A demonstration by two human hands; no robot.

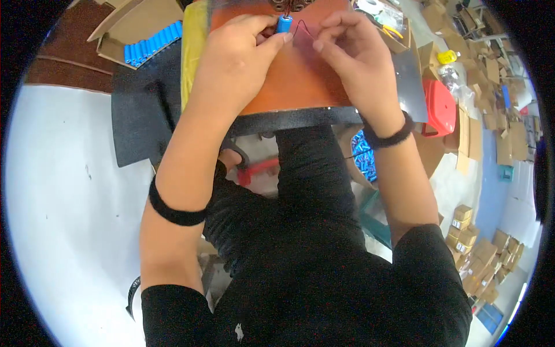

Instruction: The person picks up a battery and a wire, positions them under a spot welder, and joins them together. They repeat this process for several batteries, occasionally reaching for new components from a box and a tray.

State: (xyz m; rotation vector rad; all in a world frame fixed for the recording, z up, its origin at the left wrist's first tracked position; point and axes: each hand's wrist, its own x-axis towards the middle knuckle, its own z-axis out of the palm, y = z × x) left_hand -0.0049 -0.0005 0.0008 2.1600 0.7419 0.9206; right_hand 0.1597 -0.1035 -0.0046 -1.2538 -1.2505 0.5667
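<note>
Hands at work over an orange-brown board (289,81), seen from above by the head camera. Left hand (234,61): thumb and forefinger pressed together on a small blue cylindrical cell (284,24), which stands nearly upright at the far edge of the board, close to the top of the picture. Right hand (352,55): fingertips pinched on a thin dark wire (302,26) that arcs from the top of the cell toward that hand; the two hands lie just beside each other, with the cell and wire between them. Each forearm carries a black band, the left one (173,211) near the elbow, the right one (387,137) at the wrist. The board rests on a black mat (141,121) that covers part of a white table (63,202). A yellow-green strip (193,52) borders the board on its left. Far left, an open cardboard box (130,26) holds a row of blue cells (153,41) lying side by side. To the right, below table level, a red stool (440,107), a yellow object (446,56) and many scattered small cardboard boxes (480,254) on the floor. The person's black clothing fills the lower middle of the picture.
</note>
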